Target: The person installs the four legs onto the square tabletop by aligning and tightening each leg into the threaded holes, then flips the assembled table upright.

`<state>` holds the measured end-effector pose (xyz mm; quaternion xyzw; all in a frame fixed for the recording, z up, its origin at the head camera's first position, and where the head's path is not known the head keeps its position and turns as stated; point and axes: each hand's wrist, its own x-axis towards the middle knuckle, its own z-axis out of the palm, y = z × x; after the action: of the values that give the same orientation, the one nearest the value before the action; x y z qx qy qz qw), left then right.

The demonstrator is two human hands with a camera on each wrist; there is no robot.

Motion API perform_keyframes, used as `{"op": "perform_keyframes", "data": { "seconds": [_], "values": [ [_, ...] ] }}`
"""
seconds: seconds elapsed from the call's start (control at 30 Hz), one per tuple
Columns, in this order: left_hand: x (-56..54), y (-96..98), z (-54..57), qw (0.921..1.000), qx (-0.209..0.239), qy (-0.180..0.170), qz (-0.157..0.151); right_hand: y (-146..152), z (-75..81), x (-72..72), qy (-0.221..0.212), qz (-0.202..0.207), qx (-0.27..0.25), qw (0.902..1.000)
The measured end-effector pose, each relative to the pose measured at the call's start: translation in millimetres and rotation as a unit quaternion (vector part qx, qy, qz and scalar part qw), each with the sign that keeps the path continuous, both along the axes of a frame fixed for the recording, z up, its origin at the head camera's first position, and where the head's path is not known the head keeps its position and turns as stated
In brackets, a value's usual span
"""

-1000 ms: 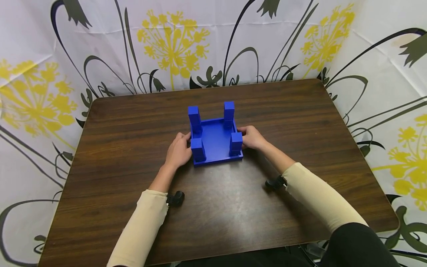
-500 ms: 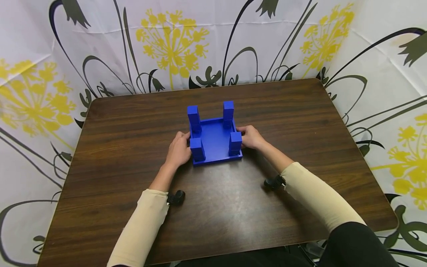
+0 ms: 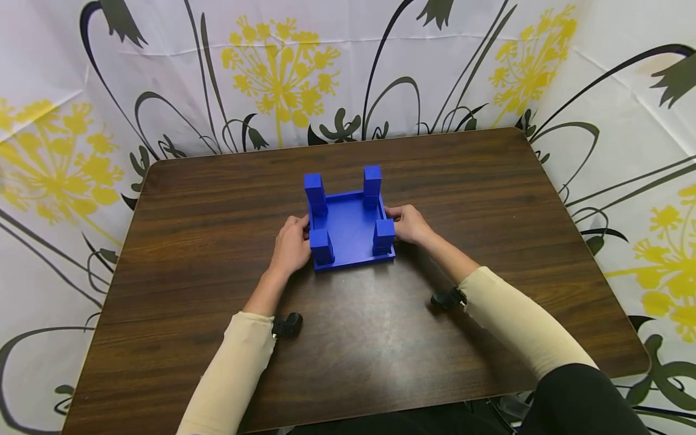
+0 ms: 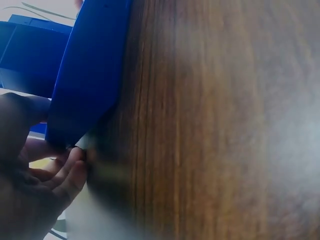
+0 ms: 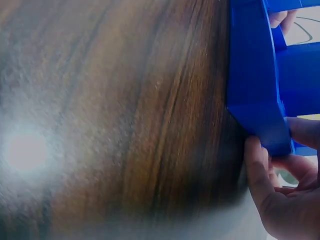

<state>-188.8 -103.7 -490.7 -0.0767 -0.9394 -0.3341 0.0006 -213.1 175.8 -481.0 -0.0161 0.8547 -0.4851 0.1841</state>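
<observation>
A blue, square, shallow tray-like piece (image 3: pixel 353 228) sits mid-table. At its corners stand several upright square posts, like the legs of an upturned small table; one far post (image 3: pixel 372 186) rises at the back right. My left hand (image 3: pixel 291 244) grips the left side, beside the near left post (image 3: pixel 321 246). On the opposite side my right hand (image 3: pixel 413 225) holds the right edge, close to the near right post (image 3: pixel 383 236). In the right wrist view, the thumb and fingers (image 5: pixel 257 167) hold a corner of the blue wall (image 5: pixel 255 65). The left wrist view shows fingertips (image 4: pixel 75 170) low at the wall's end.
The brown wood-grain table (image 3: pixel 206 205) extends around the blue piece. A white curtain with yellow and grey flowers (image 3: pixel 353 66) hangs along the table's back and side edges. Dark wrist cameras (image 3: pixel 287 325) sit below the hands.
The near posts' tops appear slightly lower in the head view, and the blue piece has shifted very slightly left. Both hands stay at its sides.
</observation>
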Motion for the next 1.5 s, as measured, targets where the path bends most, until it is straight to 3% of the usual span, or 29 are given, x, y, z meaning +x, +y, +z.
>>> {"op": "perform_keyframes", "data": {
  "seconds": [0.17, 0.3, 0.47, 0.7, 1.1, 1.27, 1.5],
  "values": [
    [2.5, 0.6, 0.4, 0.9990, 0.039, 0.010, 0.017, -0.8, 2.1, 4.2, 0.042, -0.019, -0.001, 0.9989],
    [3.3, 1.1, 0.0, 0.9961, 0.084, 0.003, 0.028, -2.1, 3.3, 6.5, 0.049, -0.040, -0.022, 0.9978],
    [3.7, 1.1, -0.6, 0.9918, 0.126, -0.005, 0.021, -1.5, 3.8, 7.2, 0.046, -0.021, -0.057, 0.9971],
    [3.4, -1.1, -1.5, 0.9909, 0.133, -0.015, 0.013, 3.2, 0.8, 5.9, 0.002, -0.022, -0.091, 0.9956],
    [2.2, -0.9, 3.4, 0.9807, 0.180, -0.061, 0.043, 4.4, 1.0, 7.1, -0.038, -0.051, -0.146, 0.9873],
    [2.1, -2.2, 4.9, 0.9683, 0.227, -0.091, 0.053, 3.2, -0.4, 9.2, -0.030, -0.054, -0.155, 0.9861],
    [2.0, -5.7, 3.5, 0.9327, 0.328, -0.143, 0.045, 4.7, -2.1, 9.3, -0.068, -0.068, -0.160, 0.9825]
  ]
}}
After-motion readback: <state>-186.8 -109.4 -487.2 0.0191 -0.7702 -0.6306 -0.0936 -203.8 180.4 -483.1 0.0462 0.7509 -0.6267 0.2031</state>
